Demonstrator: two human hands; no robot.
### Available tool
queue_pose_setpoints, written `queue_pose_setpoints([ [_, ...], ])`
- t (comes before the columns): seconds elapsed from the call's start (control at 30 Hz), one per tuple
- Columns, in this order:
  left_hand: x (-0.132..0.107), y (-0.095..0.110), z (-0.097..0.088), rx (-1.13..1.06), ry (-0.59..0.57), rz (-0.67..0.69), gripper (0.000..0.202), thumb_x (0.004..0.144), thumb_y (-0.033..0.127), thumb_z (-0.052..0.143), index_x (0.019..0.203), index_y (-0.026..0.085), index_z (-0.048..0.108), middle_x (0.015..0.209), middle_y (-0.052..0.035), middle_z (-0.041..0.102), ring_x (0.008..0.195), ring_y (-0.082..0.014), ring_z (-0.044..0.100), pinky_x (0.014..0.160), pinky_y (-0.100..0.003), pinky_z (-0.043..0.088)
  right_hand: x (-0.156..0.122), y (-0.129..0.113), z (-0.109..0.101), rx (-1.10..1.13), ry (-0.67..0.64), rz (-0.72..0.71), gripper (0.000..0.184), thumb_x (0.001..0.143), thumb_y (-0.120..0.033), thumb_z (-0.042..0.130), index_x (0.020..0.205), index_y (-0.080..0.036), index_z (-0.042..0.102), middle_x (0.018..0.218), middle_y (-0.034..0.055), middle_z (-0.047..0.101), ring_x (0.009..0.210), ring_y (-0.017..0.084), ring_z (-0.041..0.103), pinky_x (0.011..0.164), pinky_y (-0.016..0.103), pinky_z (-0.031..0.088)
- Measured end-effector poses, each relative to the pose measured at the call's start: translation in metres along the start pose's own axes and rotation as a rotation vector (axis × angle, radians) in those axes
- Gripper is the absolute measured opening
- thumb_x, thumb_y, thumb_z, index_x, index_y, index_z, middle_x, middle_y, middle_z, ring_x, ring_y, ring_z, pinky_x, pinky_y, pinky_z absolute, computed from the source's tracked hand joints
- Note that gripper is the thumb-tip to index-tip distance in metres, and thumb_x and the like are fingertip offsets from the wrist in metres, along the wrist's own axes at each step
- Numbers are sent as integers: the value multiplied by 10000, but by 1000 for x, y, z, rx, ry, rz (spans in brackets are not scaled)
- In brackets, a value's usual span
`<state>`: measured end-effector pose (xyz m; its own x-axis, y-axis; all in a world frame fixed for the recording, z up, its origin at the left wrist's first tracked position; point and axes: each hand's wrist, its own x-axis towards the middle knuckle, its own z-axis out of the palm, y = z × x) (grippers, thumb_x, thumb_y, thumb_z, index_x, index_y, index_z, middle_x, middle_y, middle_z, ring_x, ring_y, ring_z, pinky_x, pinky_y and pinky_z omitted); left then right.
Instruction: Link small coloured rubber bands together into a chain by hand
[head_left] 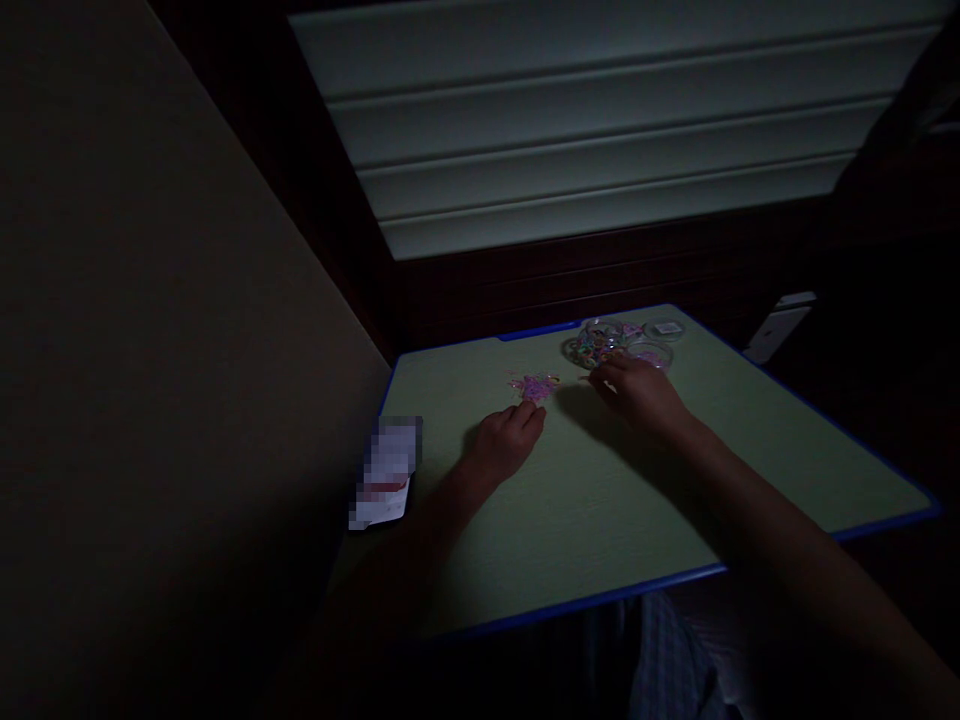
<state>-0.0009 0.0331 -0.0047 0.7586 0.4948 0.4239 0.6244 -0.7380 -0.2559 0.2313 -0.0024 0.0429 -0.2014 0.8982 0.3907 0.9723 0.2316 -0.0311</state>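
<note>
Pinching lightly suited the pink pile (535,387) on the table (585,510), w/ L hand (508,442) fingers curled at its edge & R hand (639,390) fingers bunched nr clear tubs (604,323), grips unclear.

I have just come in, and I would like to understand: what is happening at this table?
A person works with two bare hands at a pale green table in dim light. The left hand has its fingertips at the near edge of a small pinkish-purple pile. The right hand is just in front of clear round containers with small colourful pieces; whether it grips anything is too dark to tell.
</note>
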Motion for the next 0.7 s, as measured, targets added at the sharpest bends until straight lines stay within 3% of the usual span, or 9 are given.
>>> queue_pose_setpoints([
  [0.13,0,0,1,2,-12,-11,245,915,169,354,1016,197,576,929,-64,612,772,-138,590,644,-254,440,-3,23,-10,-241,53,211,341,899,-268,355,892,-123,663,874,144,651,768,213,570,653,307,303],
  [0.3,0,-1,0,-7,-11,-46,232,923,190,346,970,196,573,944,-53,610,743,-130,587,618,-247,426,-9,42,-15,-359,72,369,334,881,-209,345,862,-92,658,871,172,642,783,229,570,642,319,288],
  [0.5,0,-2,2,-8,-33,-114,278,940,229,311,1000,198,580,955,-50,609,761,-124,589,610,-238,416,-10,47,-15,-338,61,425,323,877,-226,361,873,-92,655,875,164,646,775,221,573,636,316,288],
  [0.7,3,-4,2,-146,-62,-285,309,943,299,309,1012,223,601,983,-38,610,787,-122,597,660,-238,435,-10,46,-15,-320,84,421,333,886,-233,352,924,-101,654,907,157,644,801,231,575,651,323,292],
])
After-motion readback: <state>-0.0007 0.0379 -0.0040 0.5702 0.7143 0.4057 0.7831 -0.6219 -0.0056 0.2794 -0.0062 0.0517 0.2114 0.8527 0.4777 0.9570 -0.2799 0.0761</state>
